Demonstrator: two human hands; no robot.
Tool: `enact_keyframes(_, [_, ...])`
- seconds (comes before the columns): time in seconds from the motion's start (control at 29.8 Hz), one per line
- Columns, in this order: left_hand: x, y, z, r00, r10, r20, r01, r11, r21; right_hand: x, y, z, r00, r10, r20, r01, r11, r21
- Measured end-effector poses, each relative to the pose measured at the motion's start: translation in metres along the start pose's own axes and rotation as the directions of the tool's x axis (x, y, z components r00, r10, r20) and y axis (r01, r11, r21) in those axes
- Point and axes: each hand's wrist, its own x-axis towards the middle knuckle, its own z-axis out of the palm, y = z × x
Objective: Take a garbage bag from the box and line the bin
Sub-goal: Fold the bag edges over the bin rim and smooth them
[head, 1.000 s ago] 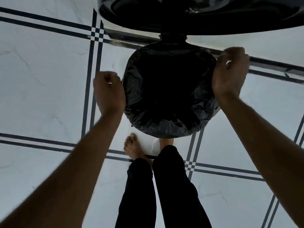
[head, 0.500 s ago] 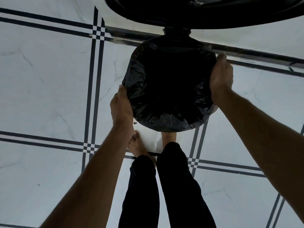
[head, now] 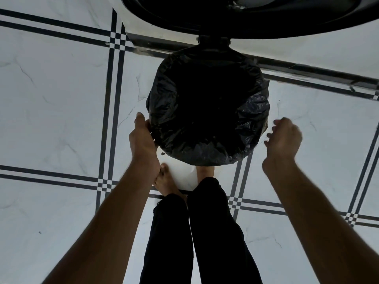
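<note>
Seen from above, a white marble-look tiled floor [head: 51, 119] crossed by dark double lines with small checkered corners holds a round bin [head: 182, 177] between the person's bare feet, its raised lid [head: 246, 15] dark at the top. A black garbage bag [head: 207, 111] is folded over the bin's rim. The left hand [head: 141, 138] presses against the bag's edge, though its grip is hidden, while the right hand [head: 284, 138], slightly blurred, hangs loosely open just beside the bag.

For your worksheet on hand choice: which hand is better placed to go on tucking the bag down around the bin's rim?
Probably the left hand: it rests against the black bag at the rim, while the right hand is off it.
</note>
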Motion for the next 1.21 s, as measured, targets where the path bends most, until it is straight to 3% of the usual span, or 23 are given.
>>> enact_keyframes(0.13, [-0.006,-0.001,0.003,1.0,-0.006,-0.014,0.006,1.0,-0.03,-0.018,0.013,-0.004,0.945,0.156,0.288,-0.195,0.974,0.114])
enact_keyframes(0.23, [-0.004,0.0,0.002,1.0,-0.013,0.001,0.013,0.998,-0.054,-0.018,0.009,-0.003,0.898,0.201,0.391,-0.285,0.944,0.169])
enact_keyframes(0.4, [0.0,-0.002,-0.005,0.999,0.006,0.033,-0.004,0.999,-0.05,-0.003,0.005,-0.005,0.865,0.318,0.388,-0.414,0.889,0.193])
enact_keyframes(0.57, [0.003,-0.002,-0.009,0.999,-0.02,0.045,0.024,0.996,-0.087,0.005,0.009,-0.01,0.868,0.295,0.399,-0.422,0.862,0.281])
enact_keyframes(0.8, [0.007,-0.009,-0.013,0.997,-0.05,0.053,0.057,0.991,-0.125,0.006,0.014,-0.015,0.901,0.246,0.356,-0.336,0.916,0.218])
enact_keyframes(1.11, [0.003,-0.01,-0.013,0.995,-0.068,0.074,0.075,0.991,-0.108,0.006,0.016,-0.017,0.829,0.286,0.481,-0.437,0.868,0.235])
enact_keyframes(1.21, [0.003,-0.011,-0.015,0.992,-0.084,0.091,0.096,0.985,-0.14,0.01,0.019,-0.018,0.835,0.289,0.468,-0.441,0.861,0.254])
